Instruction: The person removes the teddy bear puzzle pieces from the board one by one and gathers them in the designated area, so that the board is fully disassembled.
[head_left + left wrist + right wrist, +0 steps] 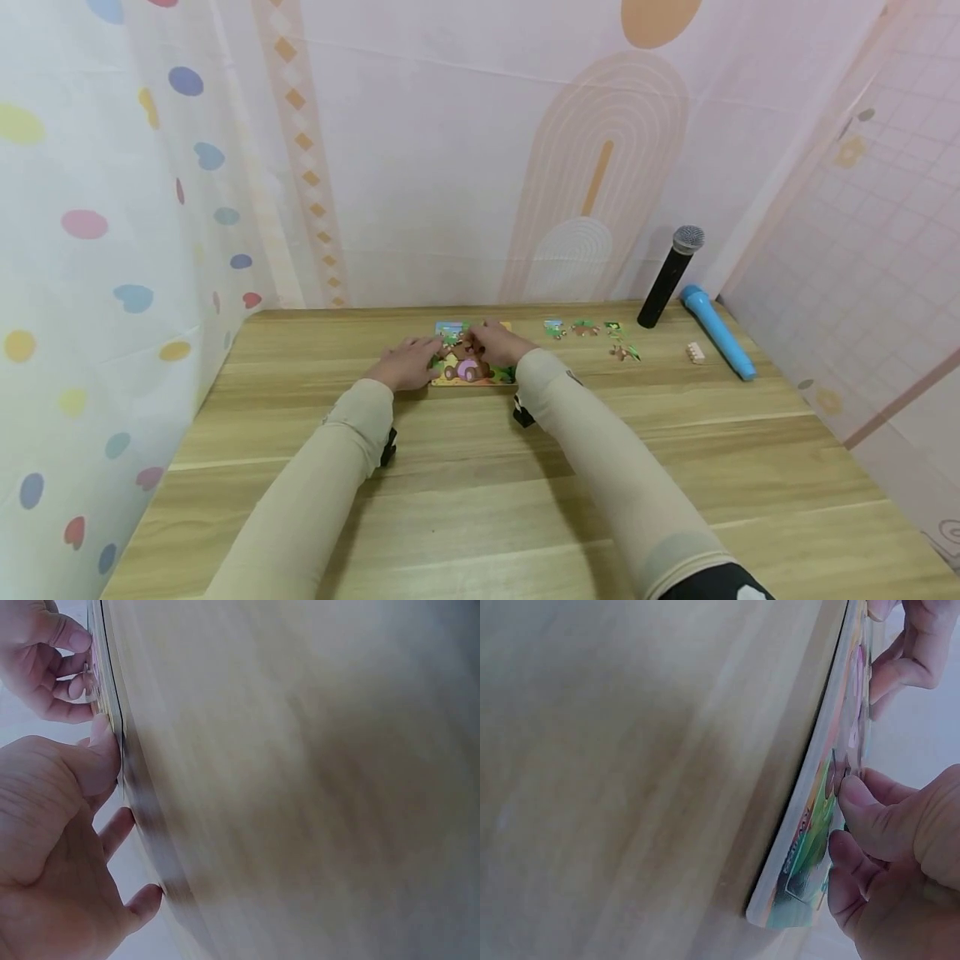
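A jigsaw puzzle board (pixel 457 382) with a brown bear picture lies on the wooden table in the head view. At its left edge rests my left hand (pixel 410 365), fingers spread and loosely bent; its thumb (pixel 101 754) touches the board's rim in the left wrist view. Over the upper right of the board is my right hand (pixel 501 343). Its thumb (pixel 864 801) and forefinger pinch a puzzle piece at the picture's surface, mostly hidden by the fingers. The board's printed right end (pixel 799 874) shows below them in the right wrist view.
Several loose puzzle pieces (pixel 585 328) lie right of the board. Farther right are a black microphone (pixel 663 287) standing upright, a blue microphone (pixel 718 332) lying down and a small pale block (pixel 695 353). A patterned curtain (pixel 420 167) hangs behind the table (pixel 450 500).
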Demonstrator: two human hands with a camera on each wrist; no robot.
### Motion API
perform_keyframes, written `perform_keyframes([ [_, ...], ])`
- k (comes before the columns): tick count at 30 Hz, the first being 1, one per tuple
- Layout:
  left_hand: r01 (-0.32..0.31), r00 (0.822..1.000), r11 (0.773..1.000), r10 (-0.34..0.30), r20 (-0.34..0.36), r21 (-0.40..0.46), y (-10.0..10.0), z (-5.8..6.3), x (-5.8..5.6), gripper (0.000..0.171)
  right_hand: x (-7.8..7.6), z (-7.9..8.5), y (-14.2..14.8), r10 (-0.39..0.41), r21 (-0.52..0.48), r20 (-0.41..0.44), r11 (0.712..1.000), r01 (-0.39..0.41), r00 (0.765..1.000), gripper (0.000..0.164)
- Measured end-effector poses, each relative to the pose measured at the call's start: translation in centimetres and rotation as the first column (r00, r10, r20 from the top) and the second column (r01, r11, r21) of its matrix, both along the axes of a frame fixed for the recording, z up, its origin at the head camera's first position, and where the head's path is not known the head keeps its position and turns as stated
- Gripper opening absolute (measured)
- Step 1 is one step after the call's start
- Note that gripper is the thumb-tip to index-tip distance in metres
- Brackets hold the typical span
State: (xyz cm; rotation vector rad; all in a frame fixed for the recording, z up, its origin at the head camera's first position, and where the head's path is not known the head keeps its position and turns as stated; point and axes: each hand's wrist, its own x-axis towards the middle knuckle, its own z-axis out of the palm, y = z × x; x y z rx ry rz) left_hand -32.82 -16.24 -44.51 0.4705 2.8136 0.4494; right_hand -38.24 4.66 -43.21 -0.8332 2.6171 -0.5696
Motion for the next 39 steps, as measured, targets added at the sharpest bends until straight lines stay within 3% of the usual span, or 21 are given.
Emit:
perform_keyframes([
  [6, -0.003, 1.000, 1.000, 0.004, 0.006, -0.011, 0.0, 0.1, -0.2, 0.065, -0.1, 0.0, 0.0, 0.003, -0.020, 0.019, 1.000, -0.002, 1.000, 0.039],
  [15, 0.000, 1.000, 1.000, 0.000, 0.015, -0.031, 0.0, 0.4, 0.0, 0.065, 0.1, 0.3, 0.1, 0.023, 0.041, -0.056, 0.999, -0.021, 0.998, 0.031],
  [23, 0.014, 1.000, 0.999, -0.014, -0.006, -0.043, 0.0, 0.4, 0.2, 0.064, 0.2, -0.1, 0.3, 0.014, 0.072, -0.084, 0.997, -0.008, 0.996, 0.034],
  [32, 0.014, 1.000, 0.999, -0.013, 0.006, -0.044, 0.2, 0.3, 0.1, 0.065, -0.1, -0.8, 0.7, -0.046, -0.093, -0.110, 0.995, 0.036, 0.993, 0.050],
  [39, 0.007, 0.999, 1.000, -0.006, 0.035, -0.028, 0.0, -0.1, -0.3, 0.067, 0.2, -0.9, 0.7, -0.088, -0.159, -0.106, 0.985, 0.071, 0.991, 0.047],
])
